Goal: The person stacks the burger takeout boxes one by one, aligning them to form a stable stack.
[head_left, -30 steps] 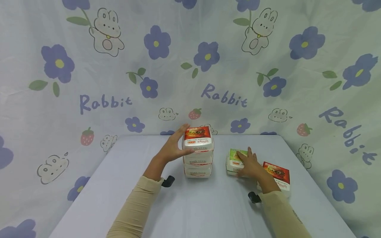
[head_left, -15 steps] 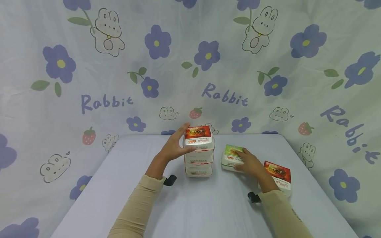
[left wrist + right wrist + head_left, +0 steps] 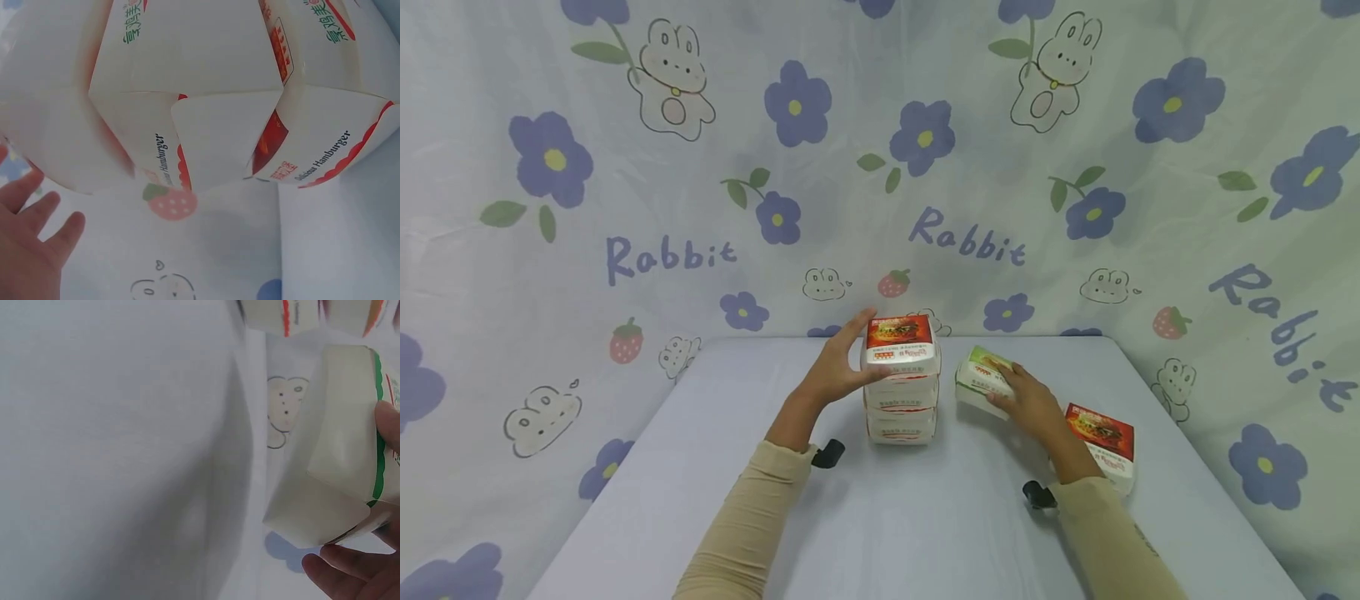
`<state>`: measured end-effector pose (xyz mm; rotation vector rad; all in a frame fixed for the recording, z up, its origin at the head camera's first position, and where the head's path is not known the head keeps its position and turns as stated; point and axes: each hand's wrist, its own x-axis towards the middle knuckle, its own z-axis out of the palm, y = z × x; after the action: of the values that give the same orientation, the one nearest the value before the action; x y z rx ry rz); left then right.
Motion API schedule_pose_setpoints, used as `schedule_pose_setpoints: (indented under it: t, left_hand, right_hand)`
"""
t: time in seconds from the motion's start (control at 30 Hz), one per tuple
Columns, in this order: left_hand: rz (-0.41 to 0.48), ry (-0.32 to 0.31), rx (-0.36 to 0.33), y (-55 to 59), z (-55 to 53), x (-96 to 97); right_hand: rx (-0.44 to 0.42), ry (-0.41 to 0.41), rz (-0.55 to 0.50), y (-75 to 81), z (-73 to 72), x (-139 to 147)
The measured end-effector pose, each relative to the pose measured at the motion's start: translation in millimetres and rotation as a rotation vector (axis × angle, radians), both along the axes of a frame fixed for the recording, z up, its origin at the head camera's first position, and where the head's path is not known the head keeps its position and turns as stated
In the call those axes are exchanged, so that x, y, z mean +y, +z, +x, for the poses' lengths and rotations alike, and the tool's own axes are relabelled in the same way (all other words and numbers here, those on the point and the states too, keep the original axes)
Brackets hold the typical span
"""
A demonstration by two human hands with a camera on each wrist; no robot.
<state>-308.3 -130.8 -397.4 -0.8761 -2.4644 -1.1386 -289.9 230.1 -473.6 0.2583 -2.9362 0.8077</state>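
- The left hand [image 3: 833, 371] spans the left side of the top hamburger carton [image 3: 898, 337], thumb across the front and fingers reaching toward the back; they look extended rather than curled, so this reads as bracing, not a clamp.
- That carton sits on the middle carton [image 3: 908, 394] and the bottom carton [image 3: 901, 427], all three roughly flush, which probably lets one hand at the top steady the whole column.
- The right hand [image 3: 1033, 408] pinches the green-printed hamburger carton [image 3: 981, 381], thumb over its green-edged lid side and fingers round the near end; the grip is firmly closed on it.
- This carton is just right of the stack, tilted and apparently raised off the white table [image 3: 910, 517], its underside showing in the right wrist view. Held by one end, its opposite end is left uncovered toward the stack.
- Another red-printed carton [image 3: 1108, 437] rests flat on the table, partly hidden by the right forearm and untouched as far as shows; its place out to the right leaves space between it and the stack.
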Motion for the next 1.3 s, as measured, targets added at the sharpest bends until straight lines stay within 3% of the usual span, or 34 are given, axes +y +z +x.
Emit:
schedule_pose_setpoints:
  t: [0.37,0.6,0.87,1.0,1.3]
  left_hand:
    - [-0.007,0.008,-0.025,3.0,-2.1,4.0]
    - [-0.018,0.027,-0.007,8.7,-7.7,3.6]
    - [-0.04,0.031,-0.028,3.6,-0.7,2.7]
    - [-0.05,0.055,-0.037,0.4,2.0,1.9]
    - [-0.023,0.057,-0.026,10.1,-5.0,4.9]
  right_hand:
    - [0.032,0.044,0.06,48.0,2.7,6.4]
    - [0.05,0.055,0.003,85.7,0.7,4.8]
    - [0.037,0.069,0.015,106.3,4.8,-0.2]
    - [0.078,0.099,0.029,119.9,7.1,-4.9]
    - [0.169,0.123,-0.034,149.9,8.4,-22.3]
